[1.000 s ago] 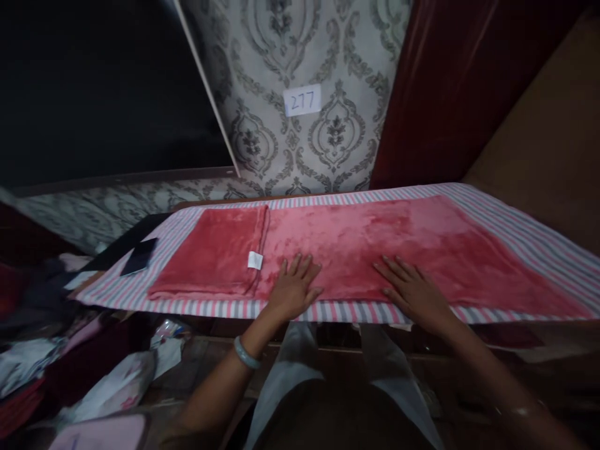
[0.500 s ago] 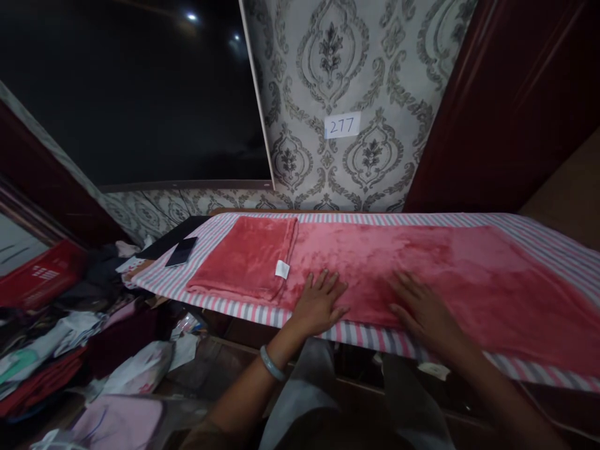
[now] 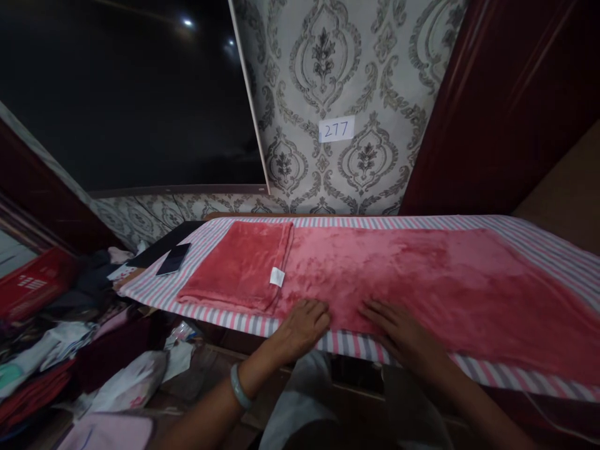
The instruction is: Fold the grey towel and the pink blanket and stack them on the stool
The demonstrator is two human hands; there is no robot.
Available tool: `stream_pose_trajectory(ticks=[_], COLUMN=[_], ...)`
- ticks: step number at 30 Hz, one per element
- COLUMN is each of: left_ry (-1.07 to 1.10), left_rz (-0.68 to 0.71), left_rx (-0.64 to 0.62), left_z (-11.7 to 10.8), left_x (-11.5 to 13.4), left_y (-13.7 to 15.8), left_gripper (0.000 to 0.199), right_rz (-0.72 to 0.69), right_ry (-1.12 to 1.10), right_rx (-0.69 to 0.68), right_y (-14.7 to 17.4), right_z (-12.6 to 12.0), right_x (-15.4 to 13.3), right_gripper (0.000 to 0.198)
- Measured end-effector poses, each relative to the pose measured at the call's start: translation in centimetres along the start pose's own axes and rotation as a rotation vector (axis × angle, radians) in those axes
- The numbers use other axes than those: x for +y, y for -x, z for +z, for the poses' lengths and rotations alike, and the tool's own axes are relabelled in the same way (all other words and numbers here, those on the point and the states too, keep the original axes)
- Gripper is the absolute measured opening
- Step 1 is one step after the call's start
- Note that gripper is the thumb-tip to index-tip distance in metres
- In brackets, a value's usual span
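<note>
A pink plush blanket [image 3: 337,262] lies spread along the striped cloth, its left part folded over into a darker red panel [image 3: 239,262] with a white tag [image 3: 277,276]. At the front edge of the blanket, my left hand [image 3: 302,328] has its fingers bent and its thumb close against them, closed on the plush; its fingertips are partly hidden. My right hand [image 3: 405,334] rests farther right on the same edge, fingers stretched over the plush and thumb low by the cloth. A grey bracelet [image 3: 240,386] circles my left wrist.
Beneath the blanket is a pink, grey and white striped cloth [image 3: 360,347] over a table. A phone [image 3: 173,259] lies on its left end. Clothes and bags [image 3: 131,375] are heaped at lower left. Behind stand a large screen [image 3: 140,94] and a patterned wall [image 3: 323,81].
Both hands have slid toward me to the blanket's front edge. My left fingers, spread before, have drawn in; my right hand has shifted slightly left. The blanket looks unchanged.
</note>
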State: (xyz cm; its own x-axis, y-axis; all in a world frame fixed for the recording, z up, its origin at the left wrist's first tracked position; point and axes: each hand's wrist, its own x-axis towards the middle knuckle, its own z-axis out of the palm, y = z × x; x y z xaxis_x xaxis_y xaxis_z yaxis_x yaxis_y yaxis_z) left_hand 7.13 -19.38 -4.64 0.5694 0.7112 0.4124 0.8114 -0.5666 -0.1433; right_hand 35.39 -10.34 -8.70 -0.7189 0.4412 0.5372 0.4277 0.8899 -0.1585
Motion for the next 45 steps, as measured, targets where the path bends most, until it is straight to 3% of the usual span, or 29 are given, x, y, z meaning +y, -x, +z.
stream_pose_trajectory(ticks=[6, 10, 14, 19, 22, 29, 35, 45], left_ry=[-0.056, -0.057, -0.028, -0.047, -0.067, -0.053, 0.012, -0.05], left_rz=[0.17, 0.131, 0.044, 0.113, 0.151, 0.189, 0.096, 0.039], left_rx=[0.003, -0.002, -0.08, -0.17, -0.089, 0.113, 0.13, 0.142], left_z=[0.3, 1.2, 0.5, -1.1, -0.8, 0.0, 0.5, 1.6], left_x=[-0.6, -0.3, 0.1, 0.1, 0.0, 0.2, 0.3, 1.4], left_y=[-0.6, -1.1, -2.3, -3.0, -2.7, -1.9, -1.3, -1.2], left_gripper=[0.019, 0.024, 0.019, 0.018, 0.02, 0.024, 0.026, 0.025], right_rz=[0.061, 0.152, 0.253, 0.185, 0.158, 0.119, 0.129, 0.122], right_ry=[-0.146, -0.159, -0.145, -0.133, -0.09, 0.083, 0.257, 0.224], right_rx=[0.004, 0.049, 0.097, 0.103, 0.062, 0.05, 0.128, 0.155], right_y=[-1.0, -1.2, -1.2, -1.0, -0.8, -0.7, 0.3, 2.1], right_z=[-1.3, -1.3, -1.0, -1.3, -1.7, -0.9, 0.0, 1.1], right_x=[-0.1, 0.1, 0.0, -0.6, -1.2, -2.0, -1.4, -0.6], right_gripper=[0.037, 0.036, 0.037, 0.032, 0.029, 0.049, 0.059, 0.064])
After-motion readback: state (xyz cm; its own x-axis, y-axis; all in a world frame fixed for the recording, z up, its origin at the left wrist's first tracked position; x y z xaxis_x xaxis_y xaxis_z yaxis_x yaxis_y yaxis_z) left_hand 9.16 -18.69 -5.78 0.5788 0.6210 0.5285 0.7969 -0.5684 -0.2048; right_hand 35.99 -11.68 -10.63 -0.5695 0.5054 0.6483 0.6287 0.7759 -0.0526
